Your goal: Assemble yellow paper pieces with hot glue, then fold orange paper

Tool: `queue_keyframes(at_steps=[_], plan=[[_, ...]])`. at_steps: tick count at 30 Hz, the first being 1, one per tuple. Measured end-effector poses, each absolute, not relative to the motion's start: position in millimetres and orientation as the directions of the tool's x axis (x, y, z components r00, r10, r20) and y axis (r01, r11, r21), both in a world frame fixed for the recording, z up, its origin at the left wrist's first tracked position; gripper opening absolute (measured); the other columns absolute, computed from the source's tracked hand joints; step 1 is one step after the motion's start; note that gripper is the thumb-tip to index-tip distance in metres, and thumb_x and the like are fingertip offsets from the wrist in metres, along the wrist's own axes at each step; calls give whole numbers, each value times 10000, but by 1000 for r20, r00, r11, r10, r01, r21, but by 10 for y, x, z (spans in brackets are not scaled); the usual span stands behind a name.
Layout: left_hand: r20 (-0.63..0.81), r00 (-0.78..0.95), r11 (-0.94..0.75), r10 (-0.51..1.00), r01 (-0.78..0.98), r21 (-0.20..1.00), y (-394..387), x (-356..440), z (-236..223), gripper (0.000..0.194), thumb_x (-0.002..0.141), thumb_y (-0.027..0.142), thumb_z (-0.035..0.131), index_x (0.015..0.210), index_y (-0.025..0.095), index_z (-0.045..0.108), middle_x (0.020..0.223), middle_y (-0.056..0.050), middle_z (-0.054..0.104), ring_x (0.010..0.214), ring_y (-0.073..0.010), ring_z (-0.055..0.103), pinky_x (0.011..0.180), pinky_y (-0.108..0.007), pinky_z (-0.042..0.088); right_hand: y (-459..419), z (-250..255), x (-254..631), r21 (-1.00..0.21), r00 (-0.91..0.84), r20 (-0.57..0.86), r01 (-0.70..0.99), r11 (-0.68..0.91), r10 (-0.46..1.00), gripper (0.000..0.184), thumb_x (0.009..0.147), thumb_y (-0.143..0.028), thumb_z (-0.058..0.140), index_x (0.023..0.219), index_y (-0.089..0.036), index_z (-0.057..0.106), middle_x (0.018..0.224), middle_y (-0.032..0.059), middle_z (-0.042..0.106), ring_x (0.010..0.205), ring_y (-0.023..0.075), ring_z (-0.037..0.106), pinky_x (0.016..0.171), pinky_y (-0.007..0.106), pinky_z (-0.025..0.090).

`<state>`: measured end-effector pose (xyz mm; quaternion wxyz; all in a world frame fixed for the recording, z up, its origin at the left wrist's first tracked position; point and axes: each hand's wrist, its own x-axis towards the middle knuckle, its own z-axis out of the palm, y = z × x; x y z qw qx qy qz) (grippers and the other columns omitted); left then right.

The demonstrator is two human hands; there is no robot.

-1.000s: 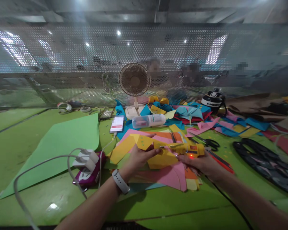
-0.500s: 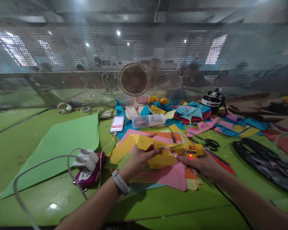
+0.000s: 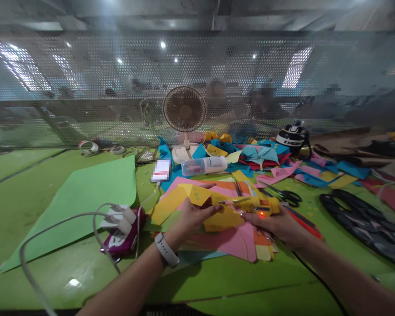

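My left hand (image 3: 191, 216) grips a folded yellow paper piece (image 3: 213, 210) just above the pile of coloured sheets; a pale watch sits on that wrist. Closed round a yellow glue gun (image 3: 256, 205) with a red light glowing, my right hand (image 3: 272, 224) points the gun's nozzle left onto the yellow paper, close to my left thumb. A black cord runs back from the gun under my right forearm. Pink and orange sheets (image 3: 237, 243) lie under both hands.
A large green sheet (image 3: 79, 197) lies at left beside a purple power strip with white plugs (image 3: 121, 228). Black scissors (image 3: 285, 195), a clear bottle (image 3: 204, 166), a small fan (image 3: 184, 112), a black helmet (image 3: 294, 136) and a dark tray (image 3: 368, 226) surround the paper pile. People sit behind the perforated screen.
Almost nothing has moved. The glue gun and yellow paper have shifted very slightly while both hands keep their hold.
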<state>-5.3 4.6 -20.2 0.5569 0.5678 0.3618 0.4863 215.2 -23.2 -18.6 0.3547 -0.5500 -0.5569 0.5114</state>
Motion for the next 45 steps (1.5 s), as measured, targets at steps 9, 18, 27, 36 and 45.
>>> queue_keyframes(at_steps=[9, 18, 27, 36, 45], plan=[[166, 258, -138, 952, -123, 983, 53, -51, -211, 590, 679, 274, 768, 1219, 197, 545, 699, 43, 486, 627, -102, 459, 607, -242, 413, -234, -210, 2176, -954, -151, -160, 278, -113, 975, 398, 660, -546, 710, 644, -157, 623, 368, -75, 431, 297, 36, 316, 307, 173, 262], [155, 265, -135, 952, -92, 987, 65, -50, -257, 623, 685, 308, 754, 1252, 187, 526, 665, 56, 440, 616, -104, 438, 596, -253, 392, -235, -185, 2154, -954, -142, -160, 278, -115, 977, 404, 650, -545, 718, 613, -160, 602, 364, -70, 437, 297, 36, 320, 309, 173, 256], [157, 263, -134, 952, -101, 986, 39, -36, -201, 637, 680, 309, 758, 1259, 190, 519, 663, 57, 444, 613, -103, 431, 591, -246, 386, -261, -138, 2134, -948, -124, -158, 296, -116, 980, 400, 640, -538, 719, 580, -168, 580, 376, -75, 429, 310, 33, 321, 315, 165, 254], [176, 264, -157, 948, -93, 983, 47, -35, -211, 619, 687, 325, 751, 1246, 180, 529, 662, 49, 467, 610, -110, 446, 585, -247, 390, -272, -67, 2102, -953, -122, -153, 282, -113, 981, 388, 610, -526, 740, 528, -184, 578, 353, -70, 409, 309, 46, 307, 310, 189, 246], [184, 259, -165, 948, -95, 982, 44, -42, -210, 647, 684, 321, 759, 1267, 184, 513, 681, 44, 501, 622, -105, 478, 613, -242, 426, -254, -131, 2115, -967, -157, -123, 241, -83, 980, 312, 645, -493, 735, 601, -195, 656, 365, -69, 404, 316, 52, 305, 297, 191, 233]])
